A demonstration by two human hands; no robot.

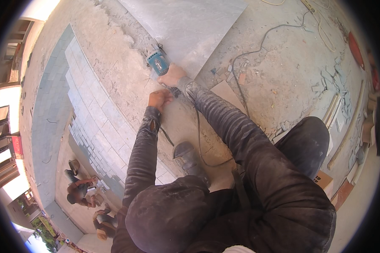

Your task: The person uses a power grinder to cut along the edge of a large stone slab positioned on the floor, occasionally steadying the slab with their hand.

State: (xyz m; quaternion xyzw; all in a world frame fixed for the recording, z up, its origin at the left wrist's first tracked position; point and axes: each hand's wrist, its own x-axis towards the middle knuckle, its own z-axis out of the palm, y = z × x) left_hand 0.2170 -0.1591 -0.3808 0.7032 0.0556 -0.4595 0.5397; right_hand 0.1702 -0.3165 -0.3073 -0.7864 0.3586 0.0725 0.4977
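Observation:
A teal handheld power cutter (158,63) with a dark metal base rests at the near corner of a large grey slab (185,25). My right hand (173,76) is wrapped round the cutter's body from behind. Just below and to the left, my left hand (158,99) is closed beside the tool's black rear end (175,91); whatever its fingers pinch is hidden. A dark cord (199,139) trails from the tool toward my dusty shoe (185,152).
Laid pale tiles (98,109) run along the left, where two people (82,189) crouch. A grey cable (257,49) snakes across the dusty concrete on the right. Broken tile pieces (337,90), wooden strips (350,126) and a cardboard box (322,181) lie farther right.

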